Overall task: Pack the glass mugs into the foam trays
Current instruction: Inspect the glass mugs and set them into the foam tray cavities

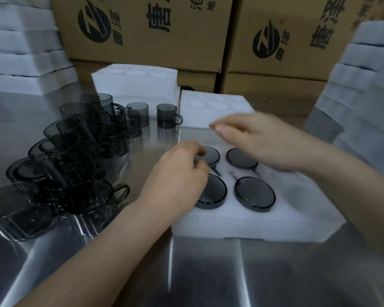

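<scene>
Four smoke-grey cylindrical glass mugs (254, 193) are shown seated base-up in the round pockets of a white foam tray (253, 227) towards the front right of the brushed-steel worktop (208, 273). Their handles are tucked into cut slots, so the glass is cushioned on every side. The far-left mug (211, 155) is clasped at its upturned base by the curled fingers of the left hand (180, 176), apparently to be pressed home. The right hand (253, 138) is held over the tray's far edge and is blurred, so whether anything is pinched cannot be told. An empty pocket (297, 191) is left at the tray's right end. Loose mugs (75, 151), translucent and dark-rimmed, are crowded along the worktop's left edge, and spare foam trays (138, 83) are kept at its far edge.
</scene>
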Action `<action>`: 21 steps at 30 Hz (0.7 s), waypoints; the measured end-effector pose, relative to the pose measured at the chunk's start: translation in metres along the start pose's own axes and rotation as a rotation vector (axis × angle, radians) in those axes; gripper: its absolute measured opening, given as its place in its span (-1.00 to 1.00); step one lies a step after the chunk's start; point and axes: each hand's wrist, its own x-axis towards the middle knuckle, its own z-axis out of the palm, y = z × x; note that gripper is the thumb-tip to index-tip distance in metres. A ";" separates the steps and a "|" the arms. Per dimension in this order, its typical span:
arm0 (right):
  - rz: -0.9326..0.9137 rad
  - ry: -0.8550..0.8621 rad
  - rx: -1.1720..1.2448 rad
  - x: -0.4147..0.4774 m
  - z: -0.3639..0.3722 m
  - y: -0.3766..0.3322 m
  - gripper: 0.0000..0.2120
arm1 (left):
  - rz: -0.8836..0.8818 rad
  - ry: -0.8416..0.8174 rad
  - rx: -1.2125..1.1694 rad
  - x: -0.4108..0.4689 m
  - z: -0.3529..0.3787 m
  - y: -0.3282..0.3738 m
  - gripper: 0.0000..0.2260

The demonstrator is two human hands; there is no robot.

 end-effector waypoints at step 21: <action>0.152 -0.065 -0.260 0.184 0.066 0.010 -0.95 | 0.065 0.004 -0.046 0.003 0.003 -0.011 -0.80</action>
